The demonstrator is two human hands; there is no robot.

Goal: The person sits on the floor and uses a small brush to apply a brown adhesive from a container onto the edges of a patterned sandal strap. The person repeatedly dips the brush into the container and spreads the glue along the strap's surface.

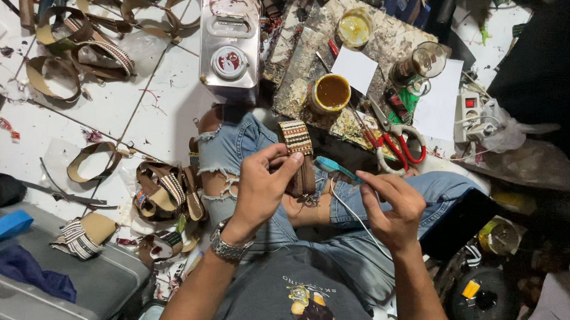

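Pinching a woven strap (300,156) in the left hand (260,188) and a teal brush (338,168) in the right hand (391,203), glue risks smearing the weave.

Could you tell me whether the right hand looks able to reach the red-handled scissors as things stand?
Probably yes: the red-handled scissors lie uncovered just beyond the right hand, though it would first have to free itself of the teal tool.

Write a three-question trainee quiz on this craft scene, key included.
1. True or false: the left hand holds a woven-patterned strap.
2. What does the right hand pinch? A) red scissors B) a teal-handled tool C) a cup
3. Which colour are the handles of the scissors lying beyond the knees?

Key: 1 true; 2 B; 3 red.
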